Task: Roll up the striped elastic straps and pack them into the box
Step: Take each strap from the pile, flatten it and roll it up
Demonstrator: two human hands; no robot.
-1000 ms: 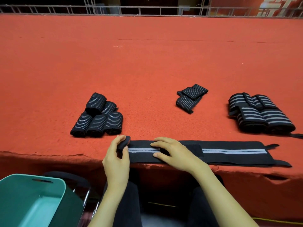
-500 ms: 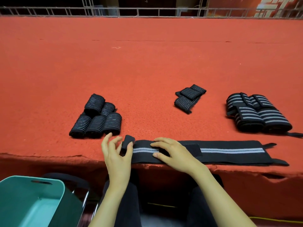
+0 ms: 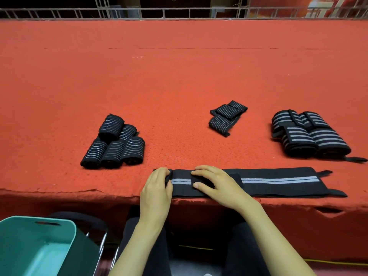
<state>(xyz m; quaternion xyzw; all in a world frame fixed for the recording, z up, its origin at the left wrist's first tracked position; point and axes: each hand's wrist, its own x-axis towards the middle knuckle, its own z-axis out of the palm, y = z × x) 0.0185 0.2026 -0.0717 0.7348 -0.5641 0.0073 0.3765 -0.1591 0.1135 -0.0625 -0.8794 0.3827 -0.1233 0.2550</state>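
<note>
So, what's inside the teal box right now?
The visible part of the teal box shows only its bare inner wall and floor, no straps. Its left and near portions run out of frame, so they cannot be checked. The rolled straps lie outside it.

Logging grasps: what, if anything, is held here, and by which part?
The left hand grips the flat strap at its folded left end; the right hand only presses down on it.
</note>
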